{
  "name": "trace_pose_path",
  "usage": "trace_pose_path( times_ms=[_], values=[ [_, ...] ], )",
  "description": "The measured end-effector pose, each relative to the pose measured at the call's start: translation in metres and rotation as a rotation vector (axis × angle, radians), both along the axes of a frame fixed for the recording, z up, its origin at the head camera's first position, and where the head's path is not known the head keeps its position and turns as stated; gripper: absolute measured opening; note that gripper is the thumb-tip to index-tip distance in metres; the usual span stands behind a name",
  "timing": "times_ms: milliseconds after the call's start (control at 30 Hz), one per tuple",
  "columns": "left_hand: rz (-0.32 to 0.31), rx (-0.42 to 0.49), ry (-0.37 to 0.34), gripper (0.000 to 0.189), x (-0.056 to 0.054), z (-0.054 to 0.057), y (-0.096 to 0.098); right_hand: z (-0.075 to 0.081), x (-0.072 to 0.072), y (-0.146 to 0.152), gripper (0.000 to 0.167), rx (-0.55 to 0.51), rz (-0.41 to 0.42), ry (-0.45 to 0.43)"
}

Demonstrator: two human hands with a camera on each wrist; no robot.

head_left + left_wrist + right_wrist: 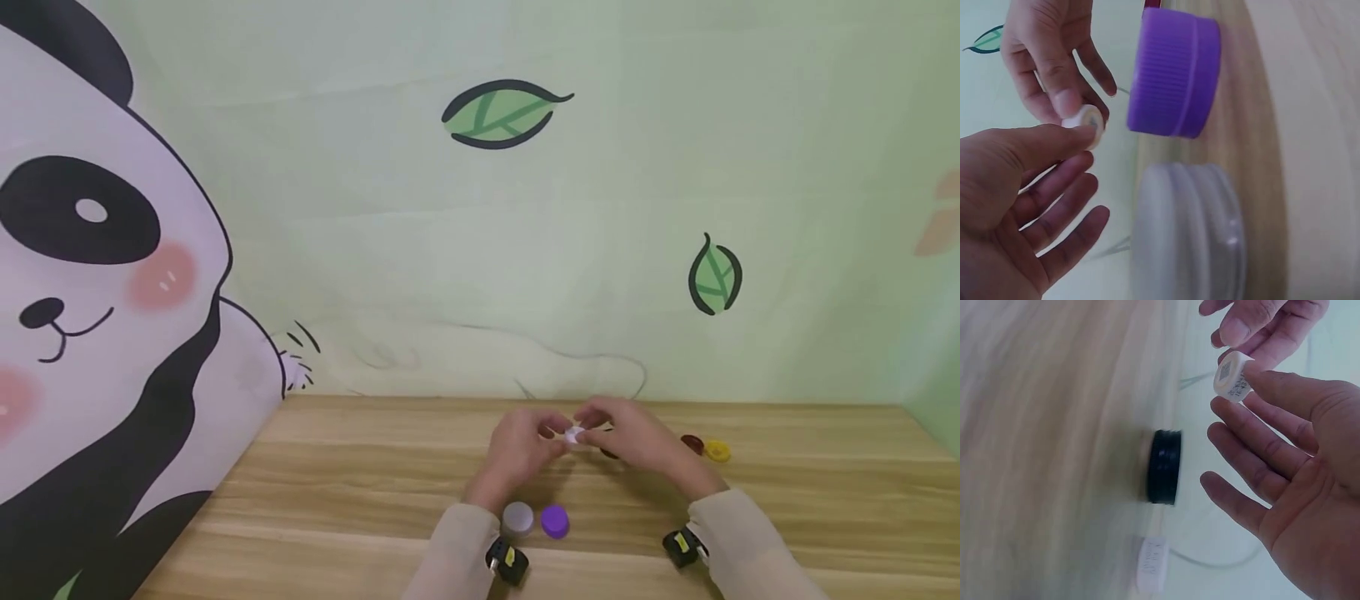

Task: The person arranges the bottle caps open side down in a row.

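Both hands meet at a small white bottle cap (574, 435), raised above the table. My left hand (519, 450) pinches its left side, with the thumb laid on the cap in the left wrist view. From the other side my right hand (630, 435) pinches the same cap between thumb and fingertips, its other fingers spread loosely. Printed marks and a small code show on the white cap (1233, 376) in the right wrist view. A black cap (1165, 467) stands on the table below the right hand. In the head view the right hand partly hides it.
Near the left forearm lie a grey-white cap (517, 519) and a purple cap (555, 522). Beyond the right wrist sit a dark red cap (692, 445) and a yellow cap (717, 451). Another pale printed piece (1152, 565) lies past the black cap. A panda-printed cloth backs the wooden table (337, 483).
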State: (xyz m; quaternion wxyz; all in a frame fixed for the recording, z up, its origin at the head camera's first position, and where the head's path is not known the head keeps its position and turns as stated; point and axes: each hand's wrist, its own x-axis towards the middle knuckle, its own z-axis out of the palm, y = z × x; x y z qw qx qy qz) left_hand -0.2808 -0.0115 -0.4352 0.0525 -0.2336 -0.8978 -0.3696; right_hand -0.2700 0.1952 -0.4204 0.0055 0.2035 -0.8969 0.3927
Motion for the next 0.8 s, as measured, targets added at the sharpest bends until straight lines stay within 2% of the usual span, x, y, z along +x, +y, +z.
trace_pose_path(
  times_ms=[200, 300, 567, 800],
  values=[
    [-0.023, 0.008, 0.089, 0.018, 0.008, 0.01, -0.004, 0.009, 0.012, 0.0, 0.016, -0.041, 0.016, 0.011],
    [-0.04, 0.021, 0.108, 0.016, 0.013, 0.017, -0.006, 0.016, 0.02, 0.001, 0.015, -0.082, 0.036, 0.015],
    [-0.05, 0.06, 0.047, 0.014, 0.019, 0.023, -0.007, 0.019, 0.03, 0.006, 0.017, -0.128, 0.042, -0.001],
    [-0.127, 0.087, 0.03, 0.015, 0.022, 0.027, -0.007, 0.014, 0.034, 0.011, 0.011, -0.159, 0.061, 0.047]
  ],
)
